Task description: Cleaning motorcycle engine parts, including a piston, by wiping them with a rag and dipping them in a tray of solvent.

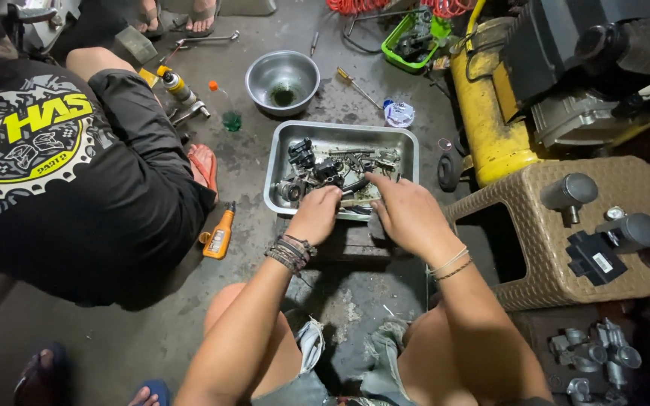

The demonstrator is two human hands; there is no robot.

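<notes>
Both forearms reach forward, converging. Left hand (316, 213) knuckles up, fingers curled under, wrist wrapped in dark bands. Right hand (408, 213) palm down, fingers extended forward; thin bracelets on wrist.

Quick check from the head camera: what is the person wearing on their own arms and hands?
Both arms are bare, with no sleeves and no gloves. The left hand has a stack of dark braided and beaded bracelets at the wrist. The right hand has two thin bracelets, one pale and one darker, at its wrist.
</notes>
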